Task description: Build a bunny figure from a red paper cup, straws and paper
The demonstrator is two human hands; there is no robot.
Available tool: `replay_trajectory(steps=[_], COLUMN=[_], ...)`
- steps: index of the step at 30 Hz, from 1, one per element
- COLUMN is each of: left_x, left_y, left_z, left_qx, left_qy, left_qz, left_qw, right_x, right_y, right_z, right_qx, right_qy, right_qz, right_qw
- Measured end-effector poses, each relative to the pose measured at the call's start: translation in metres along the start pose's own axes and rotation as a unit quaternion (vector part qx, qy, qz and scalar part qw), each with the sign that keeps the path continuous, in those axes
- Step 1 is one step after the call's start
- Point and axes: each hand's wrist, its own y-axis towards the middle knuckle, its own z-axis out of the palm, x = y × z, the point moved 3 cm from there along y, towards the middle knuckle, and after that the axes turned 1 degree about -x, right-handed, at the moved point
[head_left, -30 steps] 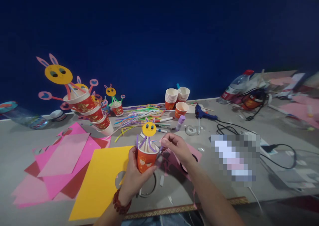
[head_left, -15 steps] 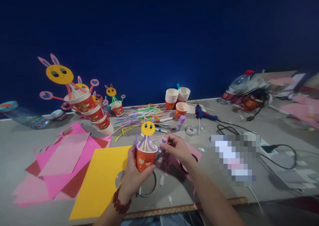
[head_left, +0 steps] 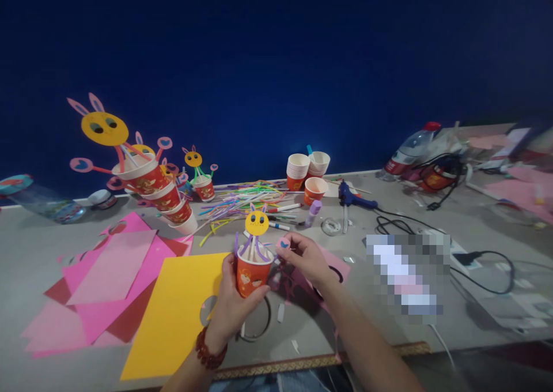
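Deep blue wall (head_left: 276,63) fills the background behind a grey tabletop (head_left: 34,253) strewn with craft supplies. Over the last second, the small pink paper disc (head_left: 283,244) in the right hand (head_left: 307,258) has been turned so that its blue heart faces the camera; in the last half second, hardly anything has moved. For the work in hand, I judge this to mean that the disc's decorated side is now presented outward, next to the figure. The right thumb and fingers pinch the disc just beside the cup's rim; whether it is already fixed to a stem there is too small to tell. Meanwhile the left hand (head_left: 237,300) is wrapped around the orange-red paper cup (head_left: 250,279), holding it roughly upright above the front of the table, to the right of the yellow paper sheet (head_left: 168,323). Pale cartoon prints decorate the cup's side, and its white rim is uppermost. Purple stems (head_left: 260,249) rise from it, along with whitish pieces inside, and above them stands a round yellow rabbit face (head_left: 257,223) with two dark eyes, a thin smile and upright pink ears (head_left: 253,207).
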Motion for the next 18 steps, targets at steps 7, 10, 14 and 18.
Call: replay_trajectory(steps=[7,10,14,18], left_x=[0.002,0.004,0.004,0.004], left_y=[0.001,0.005,0.016,0.026], left_z=[-0.002,-0.007,-0.025,-0.048], left_qx=[-0.012,-0.017,-0.046,-0.059], left_qy=[-0.018,-0.052,-0.066,0.009], left_qz=[-0.007,-0.018,-0.032,-0.028], left_qw=[1.0,0.998,0.996,0.998], right_x=[0.003,0.0,-0.001,-0.002], right_y=[0.0,0.002,0.0,-0.008], right_z=[-0.002,-0.009,-0.009,0.004], right_qx=[-0.01,0.001,0.088,0.195], right_qy=[0.005,-0.109,-0.327,-0.504], right_qz=[-0.012,-0.045,-0.094,-0.136], right_qw=[1.0,0.993,0.936,0.83])
